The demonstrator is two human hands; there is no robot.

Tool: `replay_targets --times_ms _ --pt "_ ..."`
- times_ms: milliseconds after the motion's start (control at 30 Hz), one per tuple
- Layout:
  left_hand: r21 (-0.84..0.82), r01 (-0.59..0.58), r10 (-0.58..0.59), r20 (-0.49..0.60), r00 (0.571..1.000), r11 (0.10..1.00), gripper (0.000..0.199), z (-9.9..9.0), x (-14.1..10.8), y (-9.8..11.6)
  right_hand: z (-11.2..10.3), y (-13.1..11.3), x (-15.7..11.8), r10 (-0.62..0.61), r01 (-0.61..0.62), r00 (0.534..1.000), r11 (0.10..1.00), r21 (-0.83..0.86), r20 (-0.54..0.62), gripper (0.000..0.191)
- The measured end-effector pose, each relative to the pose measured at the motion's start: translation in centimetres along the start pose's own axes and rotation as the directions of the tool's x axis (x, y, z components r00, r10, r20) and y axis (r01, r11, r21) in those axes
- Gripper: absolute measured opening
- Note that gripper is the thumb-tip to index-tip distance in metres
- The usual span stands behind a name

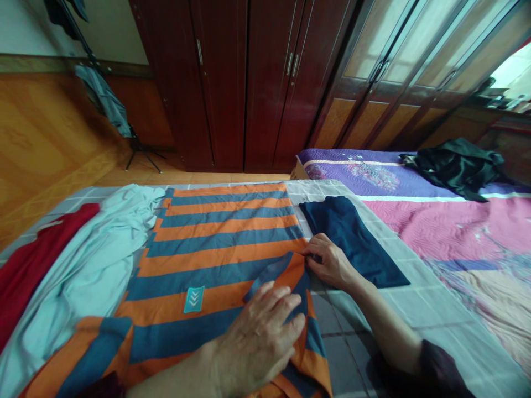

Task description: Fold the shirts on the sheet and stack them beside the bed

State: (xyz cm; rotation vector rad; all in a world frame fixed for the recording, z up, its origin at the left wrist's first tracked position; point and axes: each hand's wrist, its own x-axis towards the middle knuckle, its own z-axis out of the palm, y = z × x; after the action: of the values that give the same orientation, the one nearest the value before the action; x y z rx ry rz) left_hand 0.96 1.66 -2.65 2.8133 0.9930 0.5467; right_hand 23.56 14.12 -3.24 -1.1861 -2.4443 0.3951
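Note:
An orange and blue striped shirt point(215, 251) lies spread on the sheet in front of me, with a small teal patch point(194, 299) on it. My right hand point(327, 260) pinches the shirt's right edge, where a part of the cloth is folded over. Across the lower right of the shirt is my left hand point(261, 331), palm down and fingers stretched out over the folded part. Beyond my right hand lies a folded dark blue garment point(352, 243). The near end of the shirt is partly hidden by my left forearm.
Left of the shirt lie a pale blue garment point(95, 265) and a red one point(50, 249). A bed with a purple and pink cover point(448, 226) adjoins at right, holding a dark garment point(460, 166). Behind stand a dark red wardrobe point(224, 83) and a tripod stand point(135, 141).

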Motion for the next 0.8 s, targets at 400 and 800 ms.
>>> replay_targets --times_ms 400,800 --pt "-0.042 -0.263 0.260 -0.061 0.964 0.964 0.013 4.9 0.5 1.2 -0.5 -0.2 -0.2 -0.023 0.026 0.999 0.996 -0.087 0.037 0.017" --pt "0.147 -0.142 0.155 -0.081 0.985 0.979 0.060 3.7 -0.7 1.4 3.4 -2.5 -0.2 -0.202 0.202 0.979 0.904 -0.376 0.041 0.052"
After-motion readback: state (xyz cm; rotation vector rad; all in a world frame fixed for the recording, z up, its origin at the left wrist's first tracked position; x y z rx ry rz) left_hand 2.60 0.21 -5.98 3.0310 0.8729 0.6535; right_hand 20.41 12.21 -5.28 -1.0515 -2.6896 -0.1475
